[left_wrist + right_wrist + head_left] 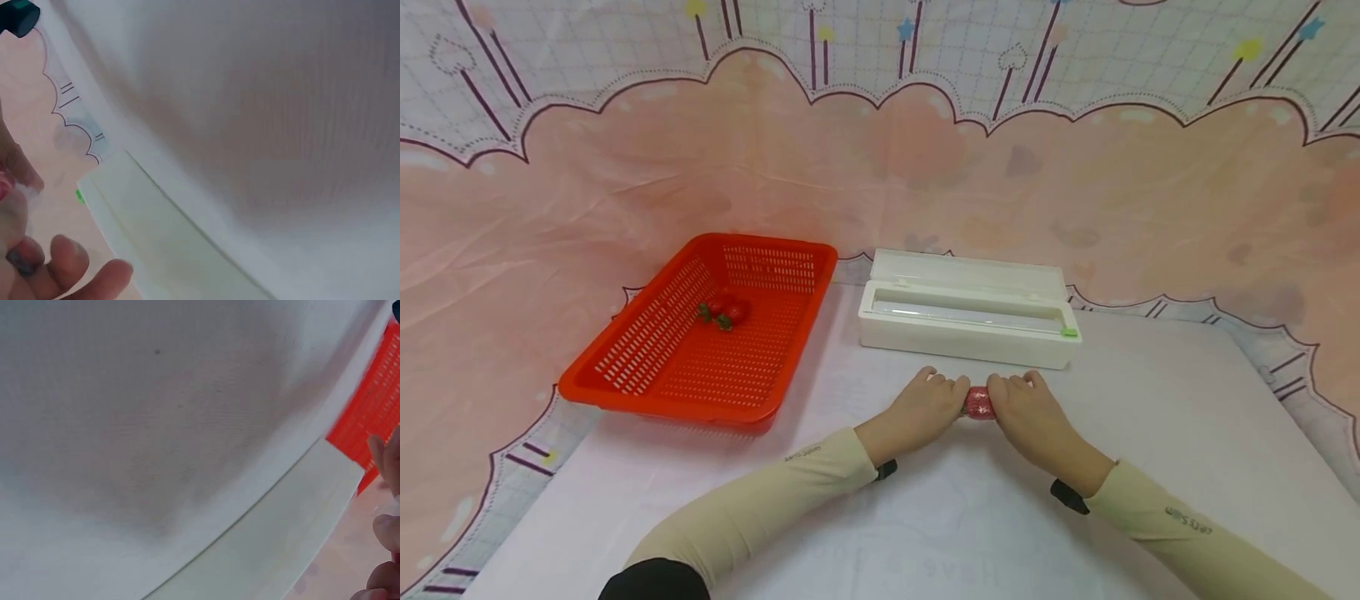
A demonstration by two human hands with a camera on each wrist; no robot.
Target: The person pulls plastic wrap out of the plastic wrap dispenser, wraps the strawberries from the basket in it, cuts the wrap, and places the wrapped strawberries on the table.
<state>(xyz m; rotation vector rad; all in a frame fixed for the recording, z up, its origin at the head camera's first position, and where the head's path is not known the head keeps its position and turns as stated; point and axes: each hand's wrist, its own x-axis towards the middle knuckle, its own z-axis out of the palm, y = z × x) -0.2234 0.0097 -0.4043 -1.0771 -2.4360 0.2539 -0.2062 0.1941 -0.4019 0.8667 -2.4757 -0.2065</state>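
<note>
Between both hands, a little above the white table, is a red strawberry (979,403) wrapped in shiny clear film. The left hand (925,407) pinches its left side, thumb and curled fingers at the film. Opposite it, the right hand (1033,417) pinches the right side in the same way. A bit of clear film (389,506) shows by the fingers in the right wrist view. Just beyond the hands stands a white cling film box (970,343), lid raised, with a roll of film (962,314) inside and a green slider (1070,332) at its right end.
To the left stands a red plastic basket (662,407) with slotted sides, holding a few strawberries (735,312) with green leaves. A patterned peach and white cloth (887,183) hangs behind the table (1150,400).
</note>
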